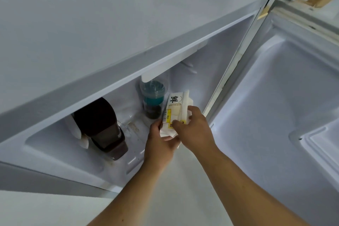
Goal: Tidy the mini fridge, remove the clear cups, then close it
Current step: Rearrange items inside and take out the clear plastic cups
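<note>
One white mini fridge (110,29) fills most of the view, seen from above its flat top, with its single compartment exposed below the front edge. Its one white moulded door (286,108) stands swung wide to the right, the inner liner facing the camera.

Inside, at the left of the compartment, one dark brown plastic container with a boxy lid (102,128) lies tilted toward the opening, and something white sits against its left side; what that is cannot be told. Toward the back, one clear plastic cup with a domed lid, teal and dark contents inside (153,100), stands upright on the compartment floor. A faint clear rim shows between the brown container and this cup, too indistinct to count as a second cup with certainty.

Just right of the cup, one white carton with black characters and a yellow price sticker (177,108) is held at the compartment's mouth by both hands. The left hand (159,145) cradles its lower end, fingers curled under it. The right hand (197,130) grips its right side, thumb and fingers closed onto the carton.
</note>
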Tool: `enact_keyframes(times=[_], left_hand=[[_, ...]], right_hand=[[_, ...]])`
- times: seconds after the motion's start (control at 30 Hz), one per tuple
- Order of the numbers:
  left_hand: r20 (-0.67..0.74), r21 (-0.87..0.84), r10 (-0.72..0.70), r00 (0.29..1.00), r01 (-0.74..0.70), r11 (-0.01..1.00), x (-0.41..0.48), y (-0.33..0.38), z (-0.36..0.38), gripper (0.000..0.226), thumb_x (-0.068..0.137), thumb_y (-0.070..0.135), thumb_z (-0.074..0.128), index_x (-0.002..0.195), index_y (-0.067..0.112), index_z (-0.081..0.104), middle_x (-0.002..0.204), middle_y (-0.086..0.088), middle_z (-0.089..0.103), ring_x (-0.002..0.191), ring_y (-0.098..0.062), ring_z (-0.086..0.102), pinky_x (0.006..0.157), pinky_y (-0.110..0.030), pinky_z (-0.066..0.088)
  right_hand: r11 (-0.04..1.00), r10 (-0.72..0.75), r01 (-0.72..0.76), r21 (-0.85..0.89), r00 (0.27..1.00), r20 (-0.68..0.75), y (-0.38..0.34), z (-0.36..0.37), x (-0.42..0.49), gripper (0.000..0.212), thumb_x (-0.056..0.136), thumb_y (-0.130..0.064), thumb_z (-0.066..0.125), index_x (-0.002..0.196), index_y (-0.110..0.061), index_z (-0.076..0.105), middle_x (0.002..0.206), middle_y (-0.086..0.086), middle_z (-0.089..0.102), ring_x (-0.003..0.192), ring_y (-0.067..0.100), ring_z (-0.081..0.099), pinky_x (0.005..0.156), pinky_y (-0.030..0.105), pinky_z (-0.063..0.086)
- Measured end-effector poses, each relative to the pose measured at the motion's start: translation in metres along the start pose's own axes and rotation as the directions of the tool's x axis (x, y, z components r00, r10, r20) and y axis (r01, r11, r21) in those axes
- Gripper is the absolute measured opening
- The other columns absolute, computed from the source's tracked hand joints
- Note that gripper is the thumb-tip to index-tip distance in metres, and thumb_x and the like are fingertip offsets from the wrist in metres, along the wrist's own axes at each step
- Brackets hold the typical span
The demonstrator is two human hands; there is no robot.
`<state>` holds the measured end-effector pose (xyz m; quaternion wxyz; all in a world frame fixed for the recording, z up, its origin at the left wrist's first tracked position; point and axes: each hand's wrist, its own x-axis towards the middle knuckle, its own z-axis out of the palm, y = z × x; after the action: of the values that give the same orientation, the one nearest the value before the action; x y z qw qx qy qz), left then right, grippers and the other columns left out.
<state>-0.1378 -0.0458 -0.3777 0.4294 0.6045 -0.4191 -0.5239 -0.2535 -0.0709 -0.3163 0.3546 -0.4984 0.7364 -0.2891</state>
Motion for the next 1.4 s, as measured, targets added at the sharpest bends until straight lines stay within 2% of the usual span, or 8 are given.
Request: enact_keyframes(times=[0.13,0.23,0.53,0.73,0.9,1.03,1.2,1.4], left_hand=[[0.038,-0.048,-0.018,0.999,0.02,0.999,0.011,0.002,0.007,0.083,0.073,0.008,0.093,0.142,0.022,0.05,0.134,0.0,0.069,0.12,-0.02,0.068,0.1,-0.051,0.057],[0.062,-0.036,-0.014,0.998,0.016,0.999,0.019,0.008,0.012,0.085,0.068,0.025,0.089,0.144,0.028,0.052,0.136,0.006,0.068,0.121,-0.018,0.067,0.103,-0.052,0.054],[0.081,-0.068,-0.02,0.996,0.025,0.997,0.042,0.021,0.035,0.086,0.082,0.014,0.088,0.154,0.023,0.041,0.151,0.007,0.053,0.118,-0.004,0.054,0.104,-0.03,0.048],[0.068,-0.051,-0.046,0.997,0.049,0.997,0.053,0.029,0.046,0.097,0.081,0.023,0.088,0.16,0.029,0.032,0.153,0.011,0.05,0.11,0.008,0.053,0.075,0.001,0.039],[0.027,0.013,-0.03,0.999,0.03,0.999,0.062,0.039,0.047,0.099,0.082,0.029,0.087,0.161,0.028,0.028,0.159,0.006,0.045,0.139,-0.009,0.046,0.113,-0.031,0.042],[0.018,0.061,-0.025,1.0,0.024,0.998,0.053,0.038,0.035,0.091,0.082,0.03,0.085,0.157,0.031,0.034,0.156,0.007,0.049,0.137,-0.014,0.052,0.113,-0.039,0.046],[-0.118,0.198,0.005,0.993,0.019,0.98,0.009,0.01,0.008,0.064,0.087,0.026,0.081,0.142,0.029,0.049,0.145,0.005,0.056,0.111,-0.005,0.066,0.084,-0.023,0.052],[-0.347,0.14,-0.03,0.938,0.083,0.987,-0.025,0.0,-0.016,0.065,0.097,0.016,0.069,0.152,0.03,0.037,0.148,-0.007,0.055,0.119,-0.02,0.066,0.087,-0.034,0.062]], right_hand=[[0.995,-0.075,0.073,-0.065,0.997,-0.023,-0.004,-0.004,0.018,0.063,0.09,-0.032,0.07,0.146,-0.036,0.042,0.128,0.001,0.061,0.1,0.024,0.066,0.073,0.036,0.061],[0.985,-0.106,0.1,-0.137,0.994,-0.037,-0.007,-0.007,0.034,0.054,0.094,-0.028,0.064,0.145,-0.034,0.047,0.121,0.002,0.063,0.095,0.024,0.064,0.058,0.027,0.05],[0.941,-0.219,0.202,-0.271,0.975,-0.034,-0.029,-0.012,0.08,0.043,0.09,-0.014,0.059,0.132,-0.026,0.061,0.107,0.006,0.058,0.083,0.028,0.062,0.047,0.023,0.037],[0.922,-0.299,0.285,-0.261,0.954,-0.015,-0.033,-0.011,0.102,0.03,0.089,-0.007,0.055,0.112,-0.022,0.068,0.094,0.005,0.062,0.069,0.02,0.059,0.048,0.027,0.04],[0.939,-0.302,0.292,-0.184,0.953,-0.033,-0.035,-0.008,0.112,0.019,0.092,-0.009,0.052,0.097,-0.023,0.064,0.078,-0.006,0.056,0.066,0.011,0.053,0.051,0.027,0.038],[0.953,-0.297,0.289,-0.088,0.951,-0.09,-0.023,-0.006,0.098,0.022,0.094,-0.017,0.055,0.114,-0.023,0.063,0.1,0.0,0.064,0.081,0.017,0.061,0.057,0.027,0.044],[0.868,-0.485,0.478,-0.137,0.753,-0.444,-0.001,-0.001,0.037,0.021,0.089,-0.018,0.062,0.11,-0.019,0.061,0.104,-0.003,0.062,0.094,0.014,0.057,0.076,0.03,0.048],[0.907,-0.389,0.406,-0.109,0.909,0.15,-0.01,0.052,0.001,0.023,0.093,-0.025,0.062,0.116,-0.029,0.063,0.105,-0.011,0.063,0.087,0.01,0.061,0.073,0.024,0.05]])
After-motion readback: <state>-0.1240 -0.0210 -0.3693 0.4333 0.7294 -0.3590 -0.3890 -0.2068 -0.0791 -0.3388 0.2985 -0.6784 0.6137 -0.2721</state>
